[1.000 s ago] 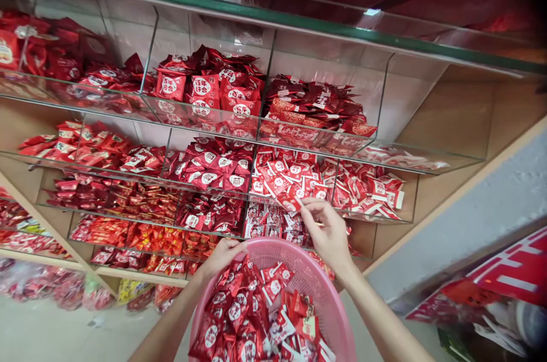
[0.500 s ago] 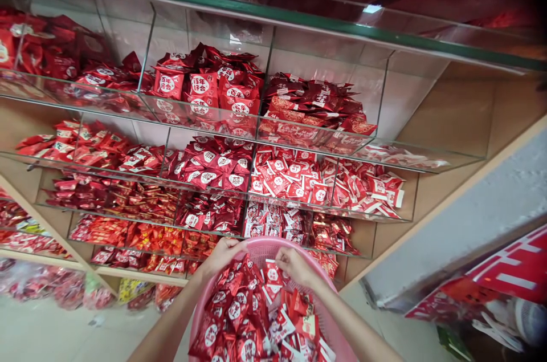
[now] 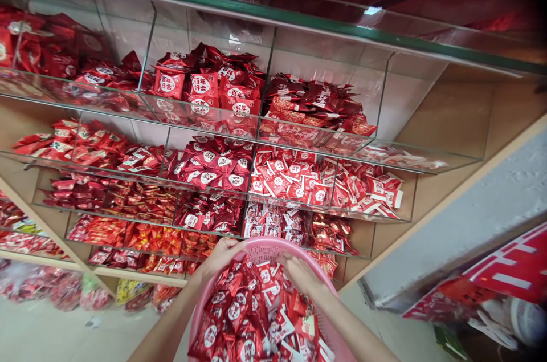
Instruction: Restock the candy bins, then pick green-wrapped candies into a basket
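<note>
A pink plastic basket (image 3: 273, 245) with a perforated wall is in front of me at the bottom middle, filled with small red-and-white wrapped packets (image 3: 239, 308). My left hand (image 3: 222, 256) is closed around the basket's far left rim. Inside the basket's right side, my right hand (image 3: 299, 272) has its fingers bent down over the packets. What its fingertips pinch, if anything, is hidden from me. Beside those fingertips lies a red packet with a white edge (image 3: 265, 274), on top of the pile.
Beyond the basket stands a wooden rack with clear-walled shelves, holding piles of red packets (image 3: 205, 85) and red-and-white packets (image 3: 286, 174). A green-edged glass shelf (image 3: 256, 4) crosses above. Filled bags (image 3: 68, 288) lie low at left; a grey wall (image 3: 465, 225) is right.
My right hand has shifted slightly right and lower into the basket. The packet by its fingers now lies flatter and farther left. My left hand stays on the rim.
</note>
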A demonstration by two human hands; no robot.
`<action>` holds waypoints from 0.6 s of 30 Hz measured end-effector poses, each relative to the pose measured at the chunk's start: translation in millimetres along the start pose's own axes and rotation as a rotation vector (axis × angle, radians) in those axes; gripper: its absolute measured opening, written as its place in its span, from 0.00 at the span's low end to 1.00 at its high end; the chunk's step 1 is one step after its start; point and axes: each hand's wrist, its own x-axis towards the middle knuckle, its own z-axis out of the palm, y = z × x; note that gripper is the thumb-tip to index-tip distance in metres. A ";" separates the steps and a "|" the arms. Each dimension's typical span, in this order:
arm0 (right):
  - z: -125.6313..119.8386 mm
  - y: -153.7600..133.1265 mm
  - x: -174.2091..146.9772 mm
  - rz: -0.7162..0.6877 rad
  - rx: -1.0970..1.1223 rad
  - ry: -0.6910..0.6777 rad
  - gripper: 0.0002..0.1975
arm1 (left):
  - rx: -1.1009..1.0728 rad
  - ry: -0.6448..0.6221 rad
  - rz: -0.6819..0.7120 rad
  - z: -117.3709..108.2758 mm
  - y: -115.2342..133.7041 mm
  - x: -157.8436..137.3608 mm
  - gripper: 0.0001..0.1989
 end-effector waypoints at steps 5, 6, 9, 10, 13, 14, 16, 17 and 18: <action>-2.4 -2.7 -0.2 0.002 -0.067 -0.015 0.14 | -0.032 -0.015 -0.041 1.2 3.1 -2.8 0.25; -2.2 -3.0 -0.7 0.008 -0.099 -0.019 0.14 | -0.038 -0.014 -0.055 1.6 4.2 -3.3 0.26; 0.6 -5.4 -1.9 0.044 -0.210 -0.032 0.18 | -0.027 0.010 -0.040 2.2 6.8 -3.4 0.27; 1.4 -7.2 -2.0 0.063 -0.239 -0.031 0.20 | -0.022 0.014 -0.032 2.2 7.1 -3.1 0.28; -4.9 -18.0 -1.2 0.066 -0.272 0.044 0.19 | -0.009 0.006 -0.022 1.7 7.1 -2.2 0.29; -11.8 -23.6 -0.7 0.055 -0.277 0.075 0.17 | -0.003 0.003 -0.023 1.5 7.1 -2.3 0.29; -35.0 -37.3 0.4 -0.003 -0.266 0.158 0.14 | 0.009 0.010 -0.027 1.4 7.5 -2.8 0.30; -51.0 -44.7 0.9 -0.037 -0.255 0.204 0.14 | 0.011 0.015 -0.032 1.4 7.9 -3.2 0.30; -69.3 -51.8 1.4 -0.102 -0.231 0.295 0.14 | 0.008 0.018 -0.040 1.5 8.3 -3.5 0.30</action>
